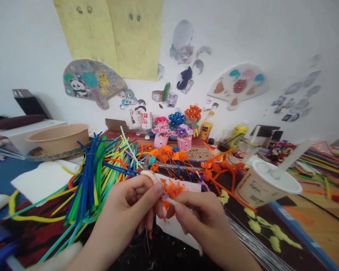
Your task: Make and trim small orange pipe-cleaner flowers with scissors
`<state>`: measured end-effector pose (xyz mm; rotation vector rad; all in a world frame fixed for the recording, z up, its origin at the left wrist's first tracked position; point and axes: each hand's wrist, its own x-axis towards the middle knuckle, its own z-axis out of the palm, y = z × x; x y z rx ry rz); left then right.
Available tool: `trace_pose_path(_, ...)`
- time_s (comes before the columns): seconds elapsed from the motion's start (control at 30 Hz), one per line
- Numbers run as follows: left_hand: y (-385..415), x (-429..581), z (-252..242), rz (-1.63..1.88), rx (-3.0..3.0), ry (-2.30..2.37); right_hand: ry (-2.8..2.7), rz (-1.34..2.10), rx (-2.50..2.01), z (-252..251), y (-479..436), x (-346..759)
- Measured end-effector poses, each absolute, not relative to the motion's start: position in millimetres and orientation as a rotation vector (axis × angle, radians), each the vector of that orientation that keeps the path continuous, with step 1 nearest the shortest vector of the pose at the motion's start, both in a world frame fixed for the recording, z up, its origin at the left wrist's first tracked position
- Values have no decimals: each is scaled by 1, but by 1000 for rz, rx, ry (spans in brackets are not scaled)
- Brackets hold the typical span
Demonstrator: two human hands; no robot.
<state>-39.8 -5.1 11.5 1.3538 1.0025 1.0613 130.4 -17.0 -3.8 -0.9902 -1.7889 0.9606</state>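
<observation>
1. Head view, the piece: a slim white-and-purple piece [169, 200] is held up near the centre, between the two hands and above a white paper sheet [169, 227]. Its purple part lies by the left thumb, its white part runs to the right thumb; its material is too blurred to tell.
2. Head view, the fingers: the left hand [130, 199], coming in from 7 o'clock, pinches the piece with its thumb over the curled fingers. The right hand [202, 210], from 5 o'clock, nips the white part between thumb and index finger.
3. Head view, in the way: the fingers hide much of the piece and cover part of the sheet with its heap of orange fuzzy clippings [173, 187].
4. Head view, around the hands: at 12 o'clock, orange fuzzy flowers on thin stems [164, 153] lie before two pink pots of fuzzy flowers [184, 143]. A bundle of blue and green fuzzy stems [87, 177] spreads at 10 o'clock. A white-and-beige paper cup with a straw [254, 184] stands at 2 o'clock on the crowded bench [324, 235]; straight silver wires [250, 241] and pale yellow fuzzy shapes [275, 230] lie towards 4 o'clock.
</observation>
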Motion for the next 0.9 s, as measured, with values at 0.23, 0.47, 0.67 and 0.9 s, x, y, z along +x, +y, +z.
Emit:
trace_pose_path(0.23,-7,-38,11,1042,1405,998,-1759,1105,-942,-2,-18,132)
trace_pose_path(0.47,-6,-40,13,1154,1619,1190,-1687,1113,-996,-10,-19,135)
trace_pose_path(0.67,-14,-40,8,1530,2600,1481,-1798,750,-1018,-10,-19,133)
trace_pose_path(0.9,-16,-54,-4,1252,3081,1011,-1879,543,-988,-6,-19,132)
